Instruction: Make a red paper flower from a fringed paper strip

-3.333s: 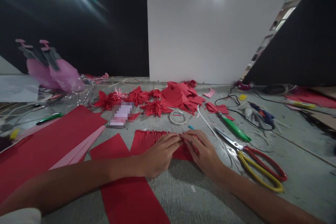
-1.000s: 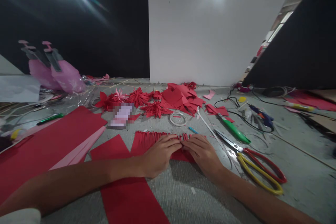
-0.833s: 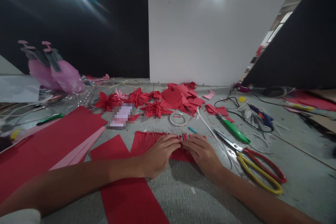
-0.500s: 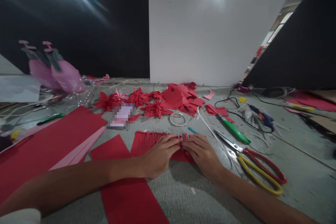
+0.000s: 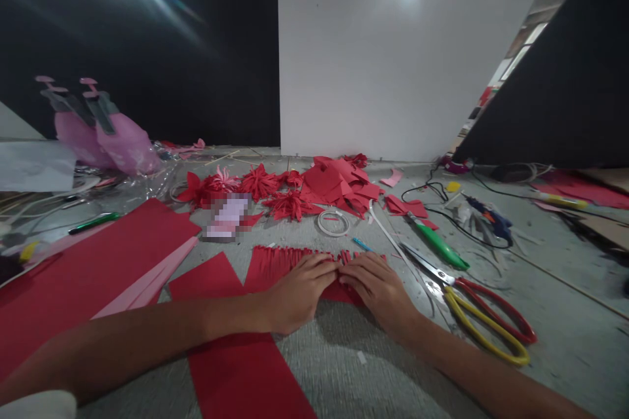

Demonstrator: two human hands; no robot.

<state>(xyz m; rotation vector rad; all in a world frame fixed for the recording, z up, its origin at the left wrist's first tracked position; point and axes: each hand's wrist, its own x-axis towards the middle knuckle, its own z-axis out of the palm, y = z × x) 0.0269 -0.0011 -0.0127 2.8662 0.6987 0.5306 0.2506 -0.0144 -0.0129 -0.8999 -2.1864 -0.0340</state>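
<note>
A red paper strip [image 5: 275,265] with a cut fringe along its far edge lies flat before me. Its fringe looks slightly curled. My left hand [image 5: 307,288] rests over its middle, fingers bent and pinching at the paper. Close by on the right, my right hand [image 5: 376,285] has its fingers closed on the fringe, the two sets of fingertips nearly touching. The pinched strands are mostly hidden under my fingers. Under my left forearm lie plain red paper pieces [image 5: 250,373].
Scissors [image 5: 447,278] with red and yellow handles and a green-handled cutter [image 5: 439,242] lie to the right. A tape roll [image 5: 334,223], red paper flowers [image 5: 289,204] and a red scrap pile [image 5: 339,183] sit beyond. A glue gun [image 5: 494,219] trails its cord; pink spray bottles [image 5: 122,144] stand left.
My right fingers have shifted slightly along the fringe, uncovering a little of the strip at its right end. My left hand has hardly moved.
</note>
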